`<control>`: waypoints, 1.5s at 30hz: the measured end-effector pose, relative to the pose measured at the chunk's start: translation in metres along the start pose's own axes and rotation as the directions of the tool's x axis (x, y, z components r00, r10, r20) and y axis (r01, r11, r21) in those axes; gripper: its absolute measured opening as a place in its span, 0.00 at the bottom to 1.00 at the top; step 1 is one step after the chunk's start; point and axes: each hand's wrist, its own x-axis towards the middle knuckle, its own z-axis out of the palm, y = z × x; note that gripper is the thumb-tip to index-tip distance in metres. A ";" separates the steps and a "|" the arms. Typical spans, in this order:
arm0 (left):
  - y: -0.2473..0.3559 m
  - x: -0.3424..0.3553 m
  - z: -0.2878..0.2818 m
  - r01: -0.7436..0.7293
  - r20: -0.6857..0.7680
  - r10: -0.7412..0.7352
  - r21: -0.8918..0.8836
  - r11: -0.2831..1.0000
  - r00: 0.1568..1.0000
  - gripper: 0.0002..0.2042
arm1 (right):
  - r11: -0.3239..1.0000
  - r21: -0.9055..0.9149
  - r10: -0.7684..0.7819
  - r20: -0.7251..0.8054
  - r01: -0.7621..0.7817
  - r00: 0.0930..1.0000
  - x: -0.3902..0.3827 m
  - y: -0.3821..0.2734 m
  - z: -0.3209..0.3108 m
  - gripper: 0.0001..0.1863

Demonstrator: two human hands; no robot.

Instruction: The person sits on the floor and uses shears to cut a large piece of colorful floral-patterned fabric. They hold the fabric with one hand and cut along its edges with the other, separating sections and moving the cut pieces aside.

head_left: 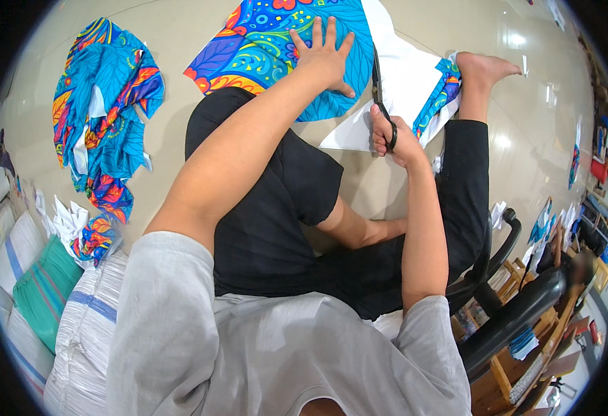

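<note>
My left hand (324, 57) lies flat with fingers spread on a brightly printed fabric piece (262, 45), blue with orange, red and purple leaves and flowers. In my right hand (402, 142) is a pair of black-handled scissors (379, 87), its blades pointing away from me along the printed piece's curved right edge. White fabric (408, 76) spreads on the floor right of the blades. How far apart the blades are, I cannot tell. Beside my right foot, a narrow printed strip (439, 93) lies on the white fabric.
A crumpled heap of the same printed fabric (106, 104) lies on the tiled floor at the left. White woven sacks (92, 312) and a green sack (47, 288) stand at the lower left. Black tubular bars (512, 315) and cluttered wooden shelving (505, 374) are close at my right.
</note>
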 end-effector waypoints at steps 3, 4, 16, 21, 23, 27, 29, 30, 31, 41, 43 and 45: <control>0.000 0.000 -0.001 0.002 0.014 -0.002 0.000 1.000 1.000 0.62 | 0.999 0.014 0.047 -0.022 -0.046 0.999 0.001 -0.009 -0.003 0.33; 0.000 0.000 -0.002 0.004 0.019 -0.004 0.008 1.000 1.000 0.62 | 0.998 0.022 0.058 -0.024 -0.057 0.998 0.004 -0.011 -0.004 0.34; 0.001 -0.002 -0.006 0.009 0.037 -0.009 -0.008 1.000 0.999 0.61 | 0.999 -0.007 0.051 0.001 -0.051 0.999 0.022 -0.026 -0.010 0.31; 0.002 -0.003 -0.008 0.010 0.043 -0.010 -0.003 1.000 0.999 0.61 | 0.999 -0.007 0.047 -0.009 -0.048 0.999 0.021 -0.028 -0.011 0.33; 0.002 -0.003 -0.009 0.009 0.049 -0.009 0.003 1.000 0.999 0.61 | 0.999 -0.007 0.053 -0.011 -0.053 0.999 0.022 -0.029 -0.013 0.33; 0.002 -0.003 -0.010 0.007 0.055 -0.007 0.003 1.000 0.998 0.61 | 0.996 -0.075 0.042 -0.020 -0.043 0.999 0.025 -0.031 -0.016 0.32; 0.001 -0.003 -0.009 0.005 0.052 -0.005 0.004 1.000 0.999 0.61 | 0.989 -0.147 0.005 -0.002 -0.005 1.000 0.024 -0.032 -0.019 0.30; 0.001 -0.004 -0.009 0.002 0.048 -0.003 0.006 1.000 0.999 0.61 | 0.985 -0.170 -0.006 0.001 0.006 1.000 0.024 -0.033 -0.019 0.30; 0.001 -0.004 -0.009 0.001 0.046 -0.002 0.015 1.000 0.999 0.61 | 0.981 -0.194 -0.016 0.005 0.017 1.000 0.024 -0.033 -0.020 0.30; 0.001 -0.003 -0.009 0.006 0.062 -0.005 -0.021 1.000 0.998 0.61 | 0.974 -0.223 0.031 -0.014 -0.034 0.999 0.039 -0.050 -0.031 0.34; 0.001 -0.003 -0.010 0.013 0.059 -0.011 -0.031 0.999 0.998 0.61 | 0.975 -0.219 0.039 -0.021 -0.043 0.999 0.043 -0.052 -0.032 0.34; 0.002 -0.003 -0.011 0.017 0.066 -0.015 -0.027 0.999 0.998 0.61 | 0.976 -0.207 0.056 -0.032 -0.061 0.998 0.046 -0.053 -0.031 0.33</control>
